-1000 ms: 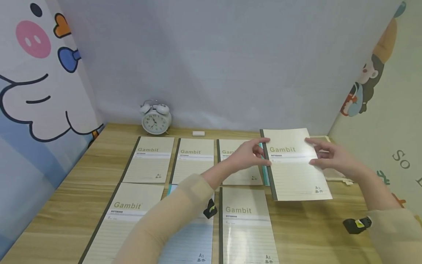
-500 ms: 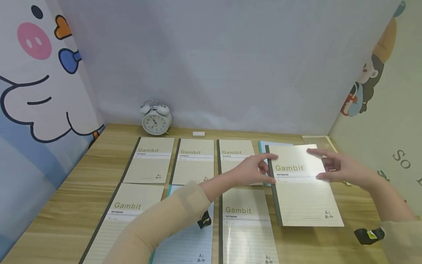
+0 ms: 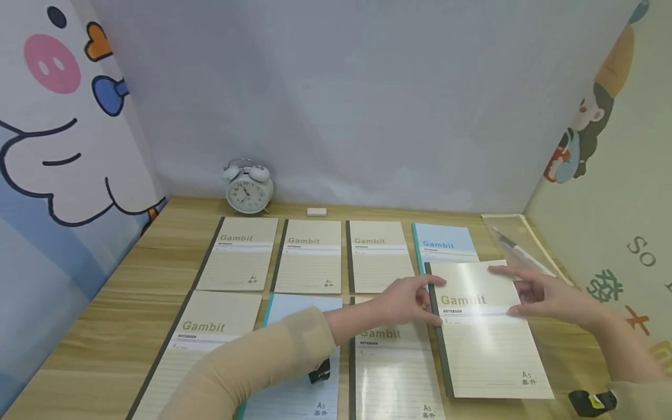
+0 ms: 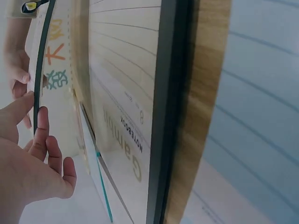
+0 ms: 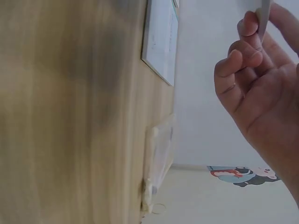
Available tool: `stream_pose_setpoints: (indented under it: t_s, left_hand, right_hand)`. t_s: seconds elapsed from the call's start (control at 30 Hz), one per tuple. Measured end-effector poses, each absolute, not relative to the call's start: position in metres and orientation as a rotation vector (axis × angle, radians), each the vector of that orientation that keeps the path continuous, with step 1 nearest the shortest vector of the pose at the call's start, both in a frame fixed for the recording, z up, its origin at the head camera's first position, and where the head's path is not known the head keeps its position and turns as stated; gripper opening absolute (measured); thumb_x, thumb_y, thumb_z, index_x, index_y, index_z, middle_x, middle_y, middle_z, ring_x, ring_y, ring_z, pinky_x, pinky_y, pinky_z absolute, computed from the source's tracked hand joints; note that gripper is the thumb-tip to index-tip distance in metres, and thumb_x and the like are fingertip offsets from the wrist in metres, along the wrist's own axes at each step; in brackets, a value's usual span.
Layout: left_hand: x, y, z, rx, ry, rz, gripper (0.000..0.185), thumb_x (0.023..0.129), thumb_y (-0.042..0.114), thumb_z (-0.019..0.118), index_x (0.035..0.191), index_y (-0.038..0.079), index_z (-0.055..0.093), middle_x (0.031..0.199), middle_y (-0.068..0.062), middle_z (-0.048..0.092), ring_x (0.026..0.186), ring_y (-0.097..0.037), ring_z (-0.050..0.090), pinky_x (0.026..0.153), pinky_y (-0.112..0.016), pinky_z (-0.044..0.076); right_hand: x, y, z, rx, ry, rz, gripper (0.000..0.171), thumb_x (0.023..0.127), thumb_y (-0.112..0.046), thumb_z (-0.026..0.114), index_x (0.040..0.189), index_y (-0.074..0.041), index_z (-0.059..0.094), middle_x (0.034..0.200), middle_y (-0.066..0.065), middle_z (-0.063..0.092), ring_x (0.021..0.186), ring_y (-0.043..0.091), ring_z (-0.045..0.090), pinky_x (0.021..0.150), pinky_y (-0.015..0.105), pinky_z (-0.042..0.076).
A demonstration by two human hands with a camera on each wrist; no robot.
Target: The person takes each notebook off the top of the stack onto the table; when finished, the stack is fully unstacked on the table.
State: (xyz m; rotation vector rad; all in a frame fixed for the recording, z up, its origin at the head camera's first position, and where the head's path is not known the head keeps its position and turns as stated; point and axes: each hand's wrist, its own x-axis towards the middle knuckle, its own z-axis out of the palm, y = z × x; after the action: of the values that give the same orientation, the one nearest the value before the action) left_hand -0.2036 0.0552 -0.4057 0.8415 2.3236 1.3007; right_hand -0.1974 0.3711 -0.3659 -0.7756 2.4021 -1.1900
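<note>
Between both hands is a cream Gambit notebook (image 3: pixel 493 350) with a dark spine, tilted slightly and raised above the table at the right. My left hand (image 3: pixel 404 300) pinches its spine edge between thumb and fingers; the left wrist view shows this grip on the dark spine (image 4: pixel 43 51). Opposite, my right hand (image 3: pixel 551 297) pinches the other long edge. In the right wrist view, only a corner of the notebook (image 5: pixel 265 21) shows in the right hand (image 5: pixel 261 84). A blue notebook (image 3: pixel 446 236) lies behind, its lower part covered by the held one.
Cream notebooks (image 3: pixel 238 262) lie in two rows, with another blue one (image 3: pixel 294 379) partly under the left sleeve. Along the back stand a white alarm clock (image 3: pixel 249 192) and an eraser-like white block (image 3: pixel 317 212). A clear pouch (image 3: pixel 496 223) with pens lies at the right rear.
Both hands have brought the cream notebook toward the front of the table and lower. The blue notebook and the pouch behind it have come into view.
</note>
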Motion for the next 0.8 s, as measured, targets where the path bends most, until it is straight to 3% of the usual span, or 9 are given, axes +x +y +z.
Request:
stream_pose_setpoints:
  t_s: [0.13,0.3,0.47,0.6,0.67,0.8]
  left_hand:
    - [-0.198,0.058,-0.414,0.876,2.387,1.201,0.071,0.075,0.025,0.08,0.138,0.023,0.046,0.072,0.012,0.059,0.065,-0.002,0.052,0.061,-0.017,0.042]
    - [-0.19,0.066,-0.425,0.883,2.495,1.05,0.072,0.075,0.028,0.08,0.138,0.022,0.045,0.068,0.014,0.056,0.06,0.001,0.053,0.056,-0.013,0.042]
    - [-0.183,0.076,-0.429,0.871,2.614,0.857,0.072,0.074,0.034,0.08,0.137,0.023,0.048,0.063,0.017,0.055,0.059,0.005,0.051,0.075,-0.019,0.04]
    - [-0.179,0.08,-0.429,0.85,2.621,0.753,0.07,0.074,0.038,0.079,0.136,0.025,0.049,0.062,0.019,0.057,0.067,0.004,0.052,0.079,-0.025,0.035]
    - [-0.177,0.081,-0.428,0.843,2.629,0.709,0.07,0.073,0.039,0.079,0.135,0.026,0.05,0.07,0.018,0.061,0.076,0.002,0.054,0.079,-0.026,0.034]
    - [-0.175,0.083,-0.425,0.827,2.664,0.613,0.069,0.072,0.044,0.079,0.134,0.028,0.051,0.102,0.015,0.067,0.091,-0.003,0.056,0.077,-0.026,0.033]
  right_hand:
    - [-0.192,0.372,-0.377,-0.807,2.391,-1.191,0.069,0.085,-0.001,0.065,0.145,-0.006,0.033,0.062,0.013,0.029,0.052,0.016,0.03,0.045,0.028,0.035]
    - [-0.19,0.375,-0.387,-0.799,2.34,-1.188,0.068,0.086,-0.001,0.064,0.145,-0.006,0.032,0.061,0.014,0.03,0.05,0.014,0.031,0.044,0.028,0.036]
    - [-0.191,0.379,-0.402,-0.937,2.364,-1.147,0.068,0.082,-0.001,0.069,0.142,-0.001,0.036,0.054,0.008,0.038,0.05,0.0,0.037,0.042,0.025,0.039]
    - [-0.188,0.381,-0.41,-0.919,2.31,-1.126,0.068,0.083,-0.003,0.068,0.141,0.003,0.034,0.057,0.004,0.044,0.054,-0.003,0.041,0.046,0.024,0.042]
    - [-0.186,0.38,-0.41,-0.856,2.26,-1.119,0.068,0.086,-0.005,0.066,0.142,0.004,0.031,0.067,0.003,0.055,0.06,-0.001,0.049,0.053,0.025,0.047]
    - [-0.184,0.379,-0.414,-0.796,2.168,-1.132,0.067,0.088,-0.003,0.063,0.143,0.008,0.025,0.094,0.009,0.068,0.073,0.007,0.061,0.064,0.027,0.052]
